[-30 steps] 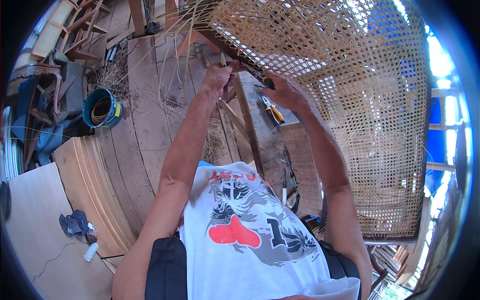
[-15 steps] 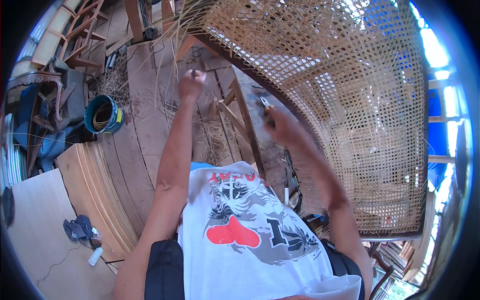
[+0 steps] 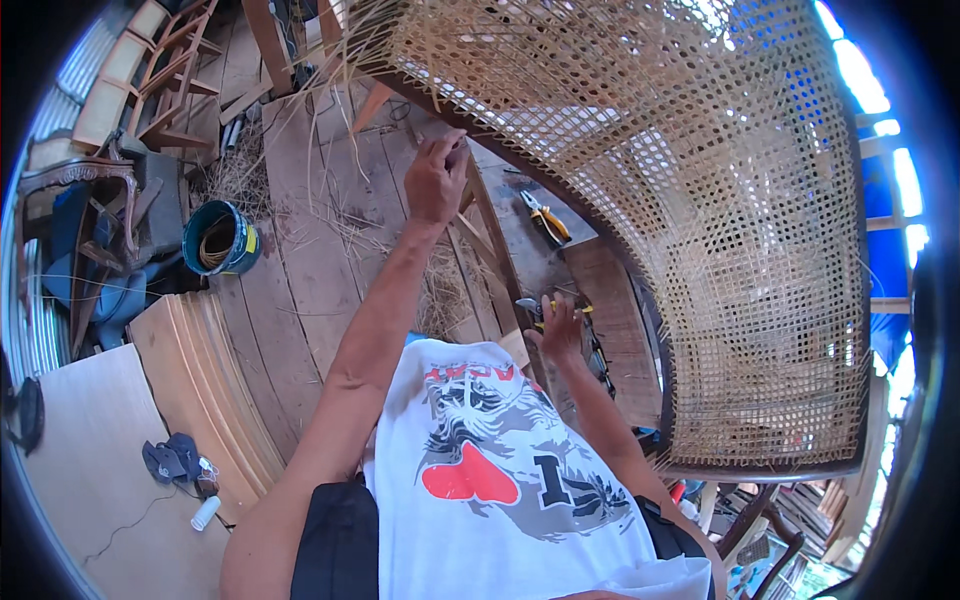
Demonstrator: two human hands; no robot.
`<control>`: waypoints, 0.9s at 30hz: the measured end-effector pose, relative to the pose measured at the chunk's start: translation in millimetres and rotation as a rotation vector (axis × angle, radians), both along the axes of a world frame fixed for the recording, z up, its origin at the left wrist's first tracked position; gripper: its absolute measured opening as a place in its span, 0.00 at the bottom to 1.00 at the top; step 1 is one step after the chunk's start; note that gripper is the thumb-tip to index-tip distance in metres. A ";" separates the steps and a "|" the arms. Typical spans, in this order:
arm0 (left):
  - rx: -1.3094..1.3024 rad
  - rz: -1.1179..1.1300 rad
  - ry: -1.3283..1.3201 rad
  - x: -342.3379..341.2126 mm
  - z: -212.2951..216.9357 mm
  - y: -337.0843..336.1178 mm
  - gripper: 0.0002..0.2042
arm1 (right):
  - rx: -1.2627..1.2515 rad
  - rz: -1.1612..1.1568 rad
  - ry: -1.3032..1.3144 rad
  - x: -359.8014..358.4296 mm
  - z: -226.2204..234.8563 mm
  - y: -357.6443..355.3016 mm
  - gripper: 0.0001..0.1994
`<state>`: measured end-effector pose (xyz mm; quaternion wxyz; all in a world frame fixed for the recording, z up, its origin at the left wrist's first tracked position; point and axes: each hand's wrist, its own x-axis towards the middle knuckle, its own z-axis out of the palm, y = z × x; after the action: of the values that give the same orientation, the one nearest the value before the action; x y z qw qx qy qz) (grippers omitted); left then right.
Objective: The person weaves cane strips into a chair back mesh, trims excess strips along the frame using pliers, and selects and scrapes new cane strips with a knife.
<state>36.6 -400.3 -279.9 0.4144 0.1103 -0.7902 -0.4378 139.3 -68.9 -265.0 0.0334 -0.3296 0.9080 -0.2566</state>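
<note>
cane panel (image 3: 740, 250) looks light and springy, its strands likely brittle, so its dark frame (image 3: 420, 96) seems the firmer hold. it lies just beyond the left hand's (image 3: 437, 182) curled fingers, grip unclear; the right hand (image 3: 562, 325), fingers apart, is over a yellow-handled tool (image 3: 526, 304).

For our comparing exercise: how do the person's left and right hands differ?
The left hand is beside the woven panel; the right hand is at a partly hidden tool. The left hand looks curled; the right hand looks more open. Both are bare.
</note>
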 end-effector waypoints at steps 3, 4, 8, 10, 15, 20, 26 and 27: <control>-0.073 -0.012 0.019 -11.0 -5.9 4.7 0.15 | -0.053 -0.026 0.026 7.9 -9.2 14.6 0.32; -0.108 -0.005 0.014 -14.7 -6.9 4.7 0.16 | -0.072 -0.036 0.035 5.7 -14.0 18.4 0.32; -0.091 -0.077 0.042 -24.5 -2.6 6.6 0.16 | -0.150 -0.120 0.075 -12.5 -29.6 25.7 0.32; -0.205 -0.132 0.059 -26.6 8.3 0.0 0.15 | -0.185 -0.191 0.106 -43.0 -31.2 15.8 0.32; -0.074 -0.262 -0.048 -35.4 9.4 -30.8 0.12 | -0.363 -0.176 0.036 -96.8 65.3 -99.8 0.24; 0.125 -0.459 -0.023 -44.7 15.2 -69.0 0.08 | -0.256 -0.148 0.215 -171.8 97.2 -193.6 0.19; 0.055 -0.544 0.162 -60.5 13.6 -130.8 0.07 | -0.219 -0.165 0.239 -193.9 87.3 -251.7 0.12; 0.066 -0.547 0.152 -66.9 13.8 -138.1 0.07 | -0.258 -0.127 0.267 -198.6 85.3 -260.5 0.12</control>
<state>-30.3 -538.4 -266.2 0.3350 -0.1265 -0.7425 -0.5660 -59.3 -329.4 -179.8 -0.1459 -0.3043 0.8829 -0.3265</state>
